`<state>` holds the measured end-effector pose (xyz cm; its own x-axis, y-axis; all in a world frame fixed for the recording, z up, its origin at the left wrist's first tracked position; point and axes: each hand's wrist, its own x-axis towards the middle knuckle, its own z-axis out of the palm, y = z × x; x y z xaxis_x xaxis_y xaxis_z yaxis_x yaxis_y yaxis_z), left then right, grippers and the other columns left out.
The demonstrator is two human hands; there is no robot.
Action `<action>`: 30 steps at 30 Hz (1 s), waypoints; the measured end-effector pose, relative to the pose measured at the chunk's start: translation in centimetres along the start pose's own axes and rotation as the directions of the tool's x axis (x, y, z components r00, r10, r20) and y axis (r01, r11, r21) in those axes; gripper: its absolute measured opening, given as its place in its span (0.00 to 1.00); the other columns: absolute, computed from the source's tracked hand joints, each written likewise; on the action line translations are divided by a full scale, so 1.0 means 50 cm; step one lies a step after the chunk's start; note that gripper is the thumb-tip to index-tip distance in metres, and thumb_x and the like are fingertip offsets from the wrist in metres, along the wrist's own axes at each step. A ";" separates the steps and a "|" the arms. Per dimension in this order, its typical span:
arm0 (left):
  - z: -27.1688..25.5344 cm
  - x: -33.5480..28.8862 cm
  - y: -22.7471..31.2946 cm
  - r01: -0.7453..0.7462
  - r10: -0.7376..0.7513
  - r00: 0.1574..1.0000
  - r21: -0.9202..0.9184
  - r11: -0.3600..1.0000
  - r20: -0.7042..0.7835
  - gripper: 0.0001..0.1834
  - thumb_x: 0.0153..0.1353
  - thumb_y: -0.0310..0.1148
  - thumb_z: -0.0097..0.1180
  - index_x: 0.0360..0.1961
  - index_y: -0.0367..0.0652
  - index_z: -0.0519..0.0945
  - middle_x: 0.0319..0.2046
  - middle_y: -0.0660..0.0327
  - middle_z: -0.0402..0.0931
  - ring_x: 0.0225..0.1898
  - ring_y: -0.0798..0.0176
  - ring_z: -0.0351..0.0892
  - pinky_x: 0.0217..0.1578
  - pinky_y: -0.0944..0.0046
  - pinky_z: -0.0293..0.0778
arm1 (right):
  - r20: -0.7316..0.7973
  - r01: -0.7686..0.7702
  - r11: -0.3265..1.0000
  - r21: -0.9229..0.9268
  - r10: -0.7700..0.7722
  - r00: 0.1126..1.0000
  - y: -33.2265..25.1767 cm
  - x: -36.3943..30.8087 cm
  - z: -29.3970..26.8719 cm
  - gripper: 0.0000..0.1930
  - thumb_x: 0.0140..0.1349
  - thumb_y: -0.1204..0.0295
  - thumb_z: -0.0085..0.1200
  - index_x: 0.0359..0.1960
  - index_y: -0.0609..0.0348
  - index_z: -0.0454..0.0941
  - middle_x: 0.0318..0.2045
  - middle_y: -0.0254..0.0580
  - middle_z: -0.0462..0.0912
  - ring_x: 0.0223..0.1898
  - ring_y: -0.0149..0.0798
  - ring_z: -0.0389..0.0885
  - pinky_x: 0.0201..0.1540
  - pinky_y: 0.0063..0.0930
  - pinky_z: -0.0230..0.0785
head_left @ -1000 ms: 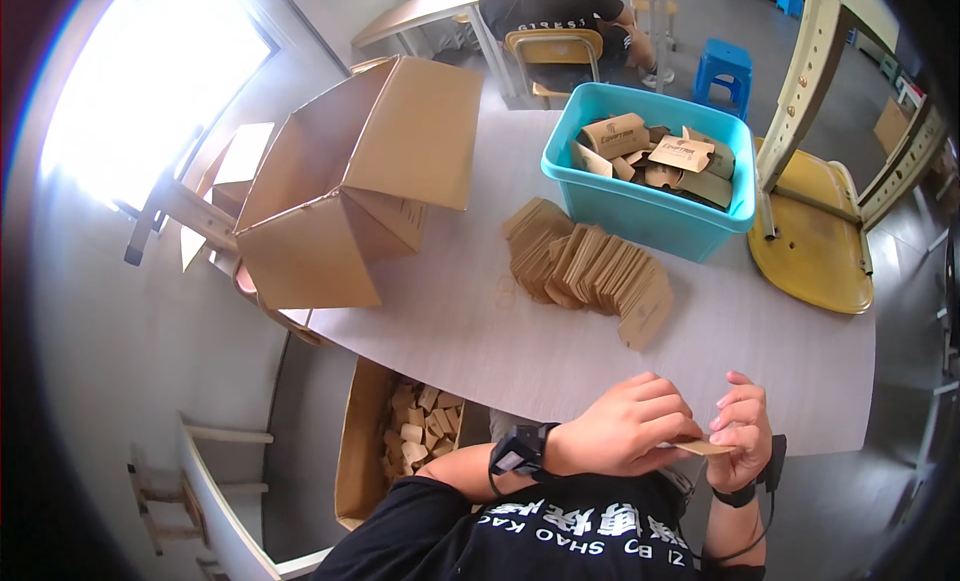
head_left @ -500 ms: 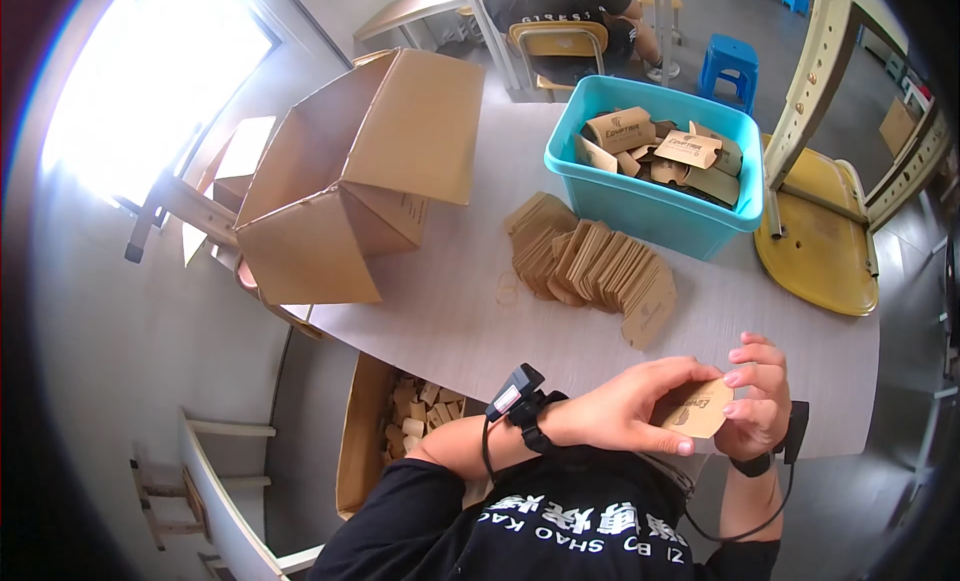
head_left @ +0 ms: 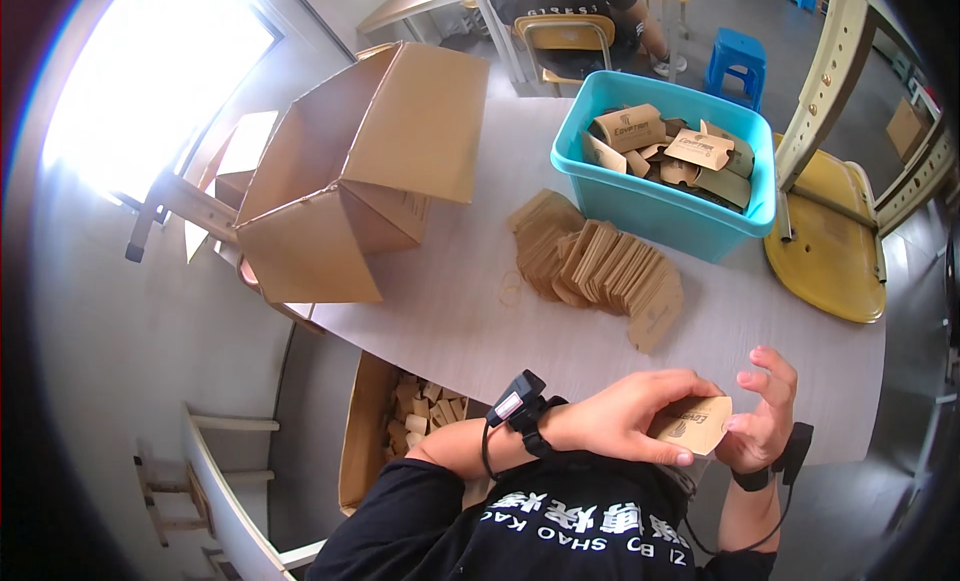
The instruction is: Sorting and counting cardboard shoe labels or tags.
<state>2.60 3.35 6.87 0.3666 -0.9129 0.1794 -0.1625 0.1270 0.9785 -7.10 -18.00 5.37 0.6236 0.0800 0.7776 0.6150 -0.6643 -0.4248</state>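
My left hand [head_left: 632,418] is closed round a small brown cardboard pillow box [head_left: 700,427], its thumb along the near side and its fingers over the far side. At the right end of this pillow box is my right hand [head_left: 760,421], its thumb at the end flap and its other fingers raised and apart. Beyond my hands a fanned row of flat cardboard pillow-box blanks [head_left: 610,266] lies on the table [head_left: 440,316]. Several folded pillow boxes [head_left: 630,129] fill a turquoise plastic tub [head_left: 650,216] behind that row.
A large open carton [head_left: 310,246] stands at the table's left. Below the table edge, another carton [head_left: 357,451] holds many small brown pieces. Thin rubber bands [head_left: 511,291] lie beside the blanks. Right of the tub is a yellow chair [head_left: 830,251]; a person [head_left: 570,6] sits beyond the table.
My right hand's fingers have lifted off the pillow box and spread apart. The pillow box has tilted and dropped slightly in my left hand. The whole view has shifted a little.
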 end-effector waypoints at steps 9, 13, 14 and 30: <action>-0.006 -0.016 -0.015 0.002 0.000 0.999 0.052 0.999 -0.039 0.39 0.56 0.49 0.71 0.61 0.32 0.73 0.48 0.49 0.78 0.48 0.47 0.79 0.50 0.55 0.74 | 0.130 0.003 0.983 -0.185 0.022 0.991 -0.028 0.008 -0.016 0.15 0.56 0.63 0.71 0.38 0.43 0.75 0.56 0.44 0.81 0.64 0.67 0.72 0.64 0.65 0.68; -0.010 -0.026 -0.021 0.037 -0.038 0.999 0.120 0.992 0.010 0.39 0.55 0.50 0.72 0.60 0.34 0.74 0.45 0.51 0.79 0.44 0.47 0.81 0.46 0.54 0.76 | 0.272 -0.011 1.000 0.002 0.010 0.962 -0.007 -0.005 -0.025 0.11 0.58 0.63 0.69 0.33 0.47 0.78 0.59 0.44 0.82 0.67 0.69 0.70 0.66 0.65 0.65; -0.012 -0.024 -0.023 0.036 -0.037 0.999 0.120 0.992 0.008 0.39 0.55 0.50 0.72 0.60 0.34 0.74 0.45 0.51 0.79 0.44 0.47 0.81 0.46 0.54 0.76 | 0.304 0.002 1.000 0.029 -0.011 0.953 -0.007 -0.012 -0.027 0.10 0.58 0.62 0.68 0.32 0.48 0.79 0.59 0.43 0.83 0.67 0.70 0.70 0.66 0.66 0.65; -0.004 -0.009 -0.121 0.061 0.007 0.971 -0.280 0.958 0.237 0.29 0.58 0.46 0.74 0.50 0.32 0.80 0.35 0.56 0.83 0.35 0.63 0.82 0.36 0.62 0.76 | 0.379 -0.175 0.985 0.015 0.156 0.912 -0.037 -0.004 -0.018 0.16 0.66 0.54 0.63 0.29 0.51 0.81 0.57 0.45 0.83 0.66 0.70 0.70 0.65 0.62 0.66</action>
<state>3.63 3.05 0.88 0.1375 -0.9780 0.1571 0.1230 0.1742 0.9770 -8.80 -17.48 6.40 0.8476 0.2510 0.4675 0.5040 -0.6567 -0.5610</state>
